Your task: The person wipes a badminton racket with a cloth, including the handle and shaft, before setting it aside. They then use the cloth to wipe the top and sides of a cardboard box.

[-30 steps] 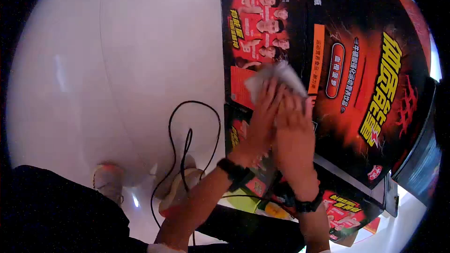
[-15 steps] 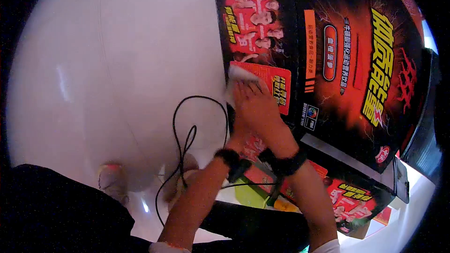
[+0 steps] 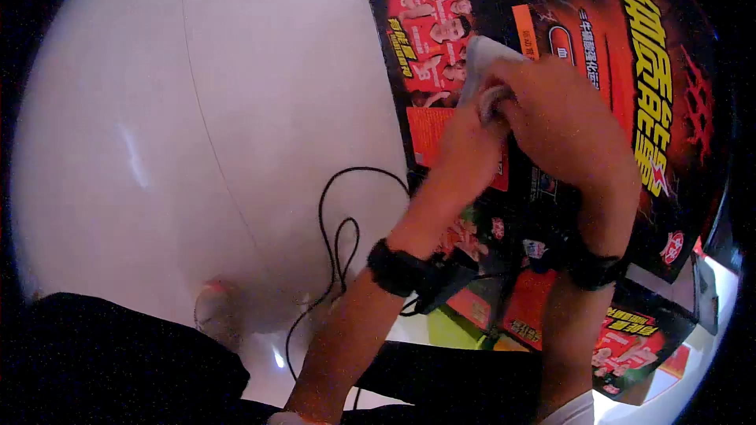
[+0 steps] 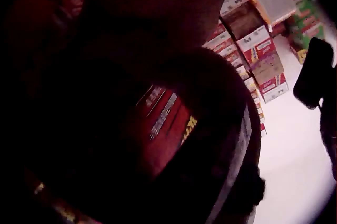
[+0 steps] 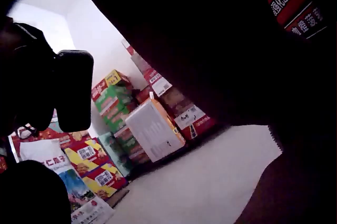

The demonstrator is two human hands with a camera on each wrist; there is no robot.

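Observation:
Over a large black-and-red drink carton (image 3: 654, 94), both hands meet around a folded white cloth (image 3: 490, 55) in the head view. My right hand (image 3: 551, 102) grips it from the right, with curled fingers and the wrist bent over. The left hand (image 3: 471, 142) holds the cloth's lower part from the near side, blurred, its fingertips partly hidden by the cloth and the right hand. A fold of cloth loops out between the two hands. Both wrist views are mostly dark, with the hands showing only as silhouettes.
A black cable (image 3: 321, 212) lies looped on the pale floor (image 3: 260, 71), beside a shoe (image 3: 216, 311). More red cartons (image 3: 630, 346) stand near the person's legs. The right wrist view has stacked boxes (image 5: 113, 103) and a white-faced package (image 5: 152, 132) along a wall.
The hands first lay one over the other, pressing the cloth on the carton and sliding it toward its left edge. Now they are lifted, turned toward each other, and gather the cloth between them.

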